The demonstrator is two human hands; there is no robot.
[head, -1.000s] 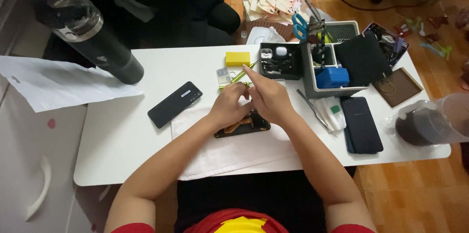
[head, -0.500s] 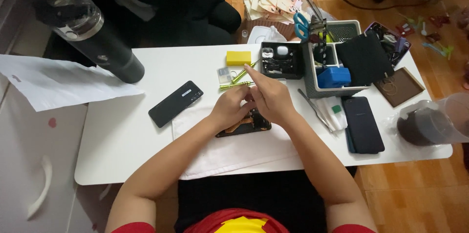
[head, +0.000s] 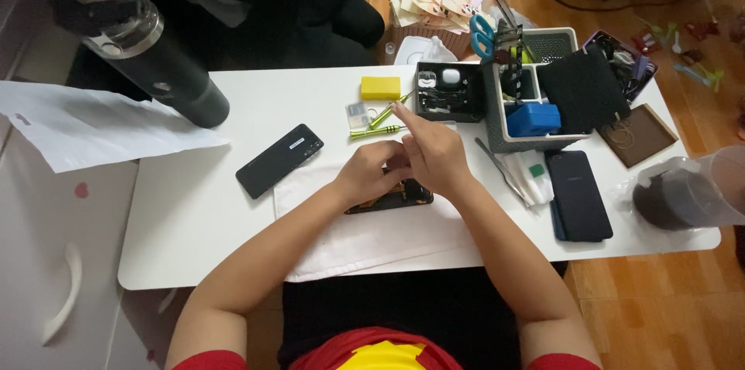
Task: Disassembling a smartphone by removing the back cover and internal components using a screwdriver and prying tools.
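light: dim, warm on floor [head: 683,277] | surface [head: 202,215]: brightest, mild glare-free white | shadows: soft, dark top left | focus: fair, bottle [head: 147,48] soft | edges: slight wide-angle bend

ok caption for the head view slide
Both hands, left hand and right hand, work on an opened phone on a white cloth.

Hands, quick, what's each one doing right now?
Left hand: curled over the opened phone on the white cloth; grip cannot be told.
Right hand: forefinger raised, the rest over the same phone; grip cannot be told.
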